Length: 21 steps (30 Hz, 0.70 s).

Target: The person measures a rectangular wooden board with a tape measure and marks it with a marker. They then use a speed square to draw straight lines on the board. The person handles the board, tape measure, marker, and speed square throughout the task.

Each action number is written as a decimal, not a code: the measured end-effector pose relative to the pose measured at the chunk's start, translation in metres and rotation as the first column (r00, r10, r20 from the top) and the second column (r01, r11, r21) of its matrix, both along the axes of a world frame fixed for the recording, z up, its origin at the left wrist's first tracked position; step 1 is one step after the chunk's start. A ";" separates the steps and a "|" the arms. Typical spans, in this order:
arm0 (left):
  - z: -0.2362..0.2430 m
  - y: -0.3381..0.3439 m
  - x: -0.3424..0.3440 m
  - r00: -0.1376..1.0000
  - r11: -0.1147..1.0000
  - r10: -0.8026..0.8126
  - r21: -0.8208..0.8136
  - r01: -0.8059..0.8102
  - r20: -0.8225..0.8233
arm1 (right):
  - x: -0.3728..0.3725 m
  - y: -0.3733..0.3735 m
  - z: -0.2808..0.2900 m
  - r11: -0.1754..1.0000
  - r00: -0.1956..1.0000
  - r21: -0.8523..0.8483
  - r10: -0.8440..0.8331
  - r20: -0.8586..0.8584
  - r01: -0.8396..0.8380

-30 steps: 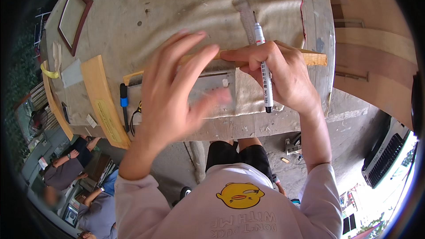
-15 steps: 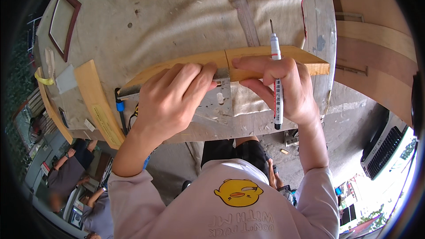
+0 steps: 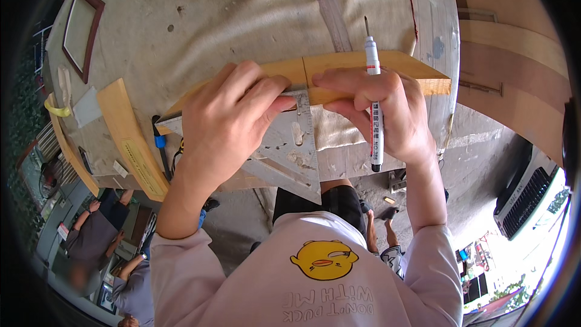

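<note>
A wooden board (image 3: 411, 72) lies across the near part of the table, with a dark line running over it between my hands. Against its near side is a metal triangle square (image 3: 284, 145), whose lower corner reaches past the table edge. My left hand (image 3: 227, 118) is closed on the square's upper edge at the board, its fingers hiding part of both. In my right hand (image 3: 390, 109) a white marker pen (image 3: 376, 127) is held between the fingers, its long thin tip pointing away from me. Thumb and index finger of that hand also pinch the board's near edge.
Left of the hands lie a curved wooden strip (image 3: 133, 139), a blue-and-black tool (image 3: 160, 141) and a dark red frame (image 3: 97, 12). A wrinkled cloth (image 3: 254, 12) covers the table. Large curved panels (image 3: 508, 54) stand at the right. Other people (image 3: 91, 236) are at the lower left.
The square has tilted, and more of its face and its lower corner now show below my left hand. Board and both hands sit slightly higher in the view; the marker stays in my right hand.
</note>
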<state>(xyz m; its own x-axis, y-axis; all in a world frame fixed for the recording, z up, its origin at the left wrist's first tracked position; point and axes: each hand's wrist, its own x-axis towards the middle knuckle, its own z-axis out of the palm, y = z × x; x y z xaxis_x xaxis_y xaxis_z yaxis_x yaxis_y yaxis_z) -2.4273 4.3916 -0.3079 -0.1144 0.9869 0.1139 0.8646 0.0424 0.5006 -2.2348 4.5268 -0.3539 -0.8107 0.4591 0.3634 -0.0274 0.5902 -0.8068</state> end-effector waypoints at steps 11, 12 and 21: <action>-0.004 0.003 0.000 0.998 0.997 0.041 0.066 -0.044 0.043 | -0.001 0.007 0.014 0.995 0.987 0.065 0.066 0.149 -0.077; -0.004 0.003 0.001 0.998 0.997 0.044 0.067 -0.046 0.040 | -0.001 0.007 0.016 0.995 0.986 0.067 0.067 0.152 -0.078; -0.002 0.001 0.003 0.997 0.995 0.073 0.064 -0.074 0.023 | -0.001 0.007 0.015 0.994 0.983 0.066 0.078 0.164 -0.090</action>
<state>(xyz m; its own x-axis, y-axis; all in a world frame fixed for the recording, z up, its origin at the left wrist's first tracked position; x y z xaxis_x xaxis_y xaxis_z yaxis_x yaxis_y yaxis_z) -2.4242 4.3931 -0.3099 -0.1896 0.9663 0.1740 0.8497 0.0727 0.5222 -2.2358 4.5335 -0.3385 -0.8957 0.3643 0.2548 0.0475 0.6484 -0.7598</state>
